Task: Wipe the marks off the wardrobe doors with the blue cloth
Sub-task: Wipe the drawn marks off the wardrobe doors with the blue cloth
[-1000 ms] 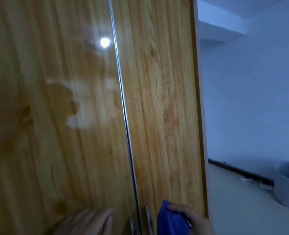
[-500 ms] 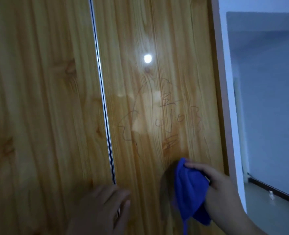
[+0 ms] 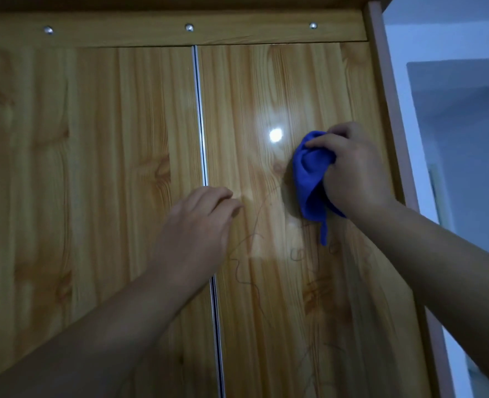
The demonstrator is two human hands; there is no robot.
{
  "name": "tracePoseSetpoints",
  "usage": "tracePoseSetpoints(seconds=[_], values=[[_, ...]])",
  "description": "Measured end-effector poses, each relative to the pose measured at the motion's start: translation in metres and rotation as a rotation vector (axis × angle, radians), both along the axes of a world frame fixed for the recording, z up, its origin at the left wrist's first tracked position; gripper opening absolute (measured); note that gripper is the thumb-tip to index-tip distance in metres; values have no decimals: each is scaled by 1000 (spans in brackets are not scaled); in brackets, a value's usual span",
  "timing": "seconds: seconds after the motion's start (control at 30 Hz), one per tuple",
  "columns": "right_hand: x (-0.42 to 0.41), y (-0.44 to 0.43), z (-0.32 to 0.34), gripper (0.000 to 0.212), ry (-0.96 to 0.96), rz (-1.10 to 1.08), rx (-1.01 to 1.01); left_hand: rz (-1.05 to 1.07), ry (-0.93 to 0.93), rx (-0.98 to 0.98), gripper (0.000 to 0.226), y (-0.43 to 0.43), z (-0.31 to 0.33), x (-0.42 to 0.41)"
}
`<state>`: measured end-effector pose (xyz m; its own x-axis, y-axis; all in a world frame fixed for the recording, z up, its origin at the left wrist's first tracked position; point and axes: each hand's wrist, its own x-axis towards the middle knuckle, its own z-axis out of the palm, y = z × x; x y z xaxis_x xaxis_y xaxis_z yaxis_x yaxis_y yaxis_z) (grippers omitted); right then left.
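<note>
blue cloth (image 3: 309,173) is bunched in the right hand (image 3: 352,168) and pressed on the right door (image 3: 266,81), well right of the centre strip (image 3: 200,116). Fingers and thumb are curled round the wad, one tail hangs loose under the fist

thin scribbled marks (image 3: 242,268) start just right of the strip and spread rightward and down the panel. Most look unwiped, so I'd call this early in the job

how I'd do this step:
- flatten the wad so more cloth meets the gloss, tuck the tail in
- short firm strokes, working down and back toward the strip along the lines
- check against the glare spot (image 3: 275,135); faint lines hide in the wood grain

left hand (image 3: 197,225) lies across the strip, fingers loosely bent, fingertips on the right door, holding nothing. Likely bracing the door against the push

surface is glossy pine-look laminate; left door (image 3: 94,139) shows no marks I can make out. Top rail (image 3: 122,30) above the strip carries three screw heads (image 3: 189,27). Far right of the strip is the wardrobe side panel (image 3: 387,96), then a pale wall (image 3: 453,30). Room is dim
</note>
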<state>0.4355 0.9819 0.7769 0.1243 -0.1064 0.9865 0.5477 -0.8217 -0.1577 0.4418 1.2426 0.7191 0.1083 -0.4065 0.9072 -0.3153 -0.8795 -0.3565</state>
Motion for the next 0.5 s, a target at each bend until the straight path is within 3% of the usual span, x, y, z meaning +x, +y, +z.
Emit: tracePoseSetpoints(seconds=[0.13,0.3,0.5], values=[[15,21,3,36,-30,-42,-74,61,-45,21,33,11,-5,14],[23,58,-38,34,-74,-30,-151,41,-86,39,38,17,-8,23],[27,90,-129,38,-25,22,-477,8,-141,47,38,19,-8,30]])
